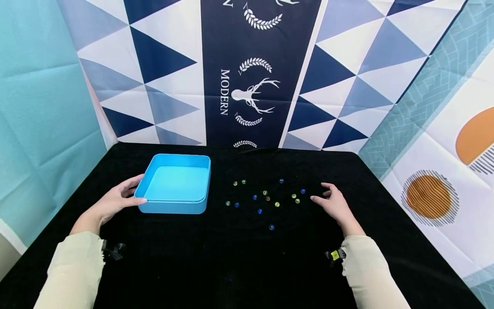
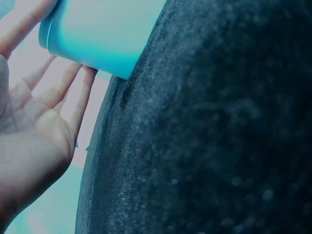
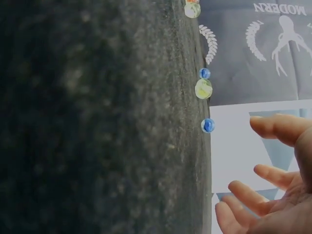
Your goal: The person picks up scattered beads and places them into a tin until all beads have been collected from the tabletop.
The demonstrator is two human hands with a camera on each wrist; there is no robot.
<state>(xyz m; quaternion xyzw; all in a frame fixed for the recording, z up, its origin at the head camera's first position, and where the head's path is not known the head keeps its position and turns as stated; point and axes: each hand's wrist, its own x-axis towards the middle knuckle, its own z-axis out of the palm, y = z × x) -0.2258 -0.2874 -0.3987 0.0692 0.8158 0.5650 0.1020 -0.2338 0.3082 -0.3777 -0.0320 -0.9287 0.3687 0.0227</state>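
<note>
A light-blue square box [image 1: 171, 207], open at the top, sits at the left of the black-covered table. My left hand [image 1: 112, 201] holds its left side, the thumb at the near left corner and the fingers along the left wall. In the left wrist view the fingertips [image 2: 90, 73] meet the wall of the box [image 2: 105, 36]. Several glass marbles [image 1: 277, 204], blue, yellowish and green, lie scattered right of the box. Beyond their right end is my right hand [image 1: 335, 204], thumb and fingers apart with nothing between them. Two blue marbles [image 3: 207, 125] show near it in the right wrist view.
Black cloth [image 1: 231, 266] covers the table. A patterned curtain [image 1: 247, 77] with triangles and a deer head hangs at the back. Pale blue fabric [image 1: 46, 107] closes the left side, and a sheet with orange circles [image 1: 430, 199] the right.
</note>
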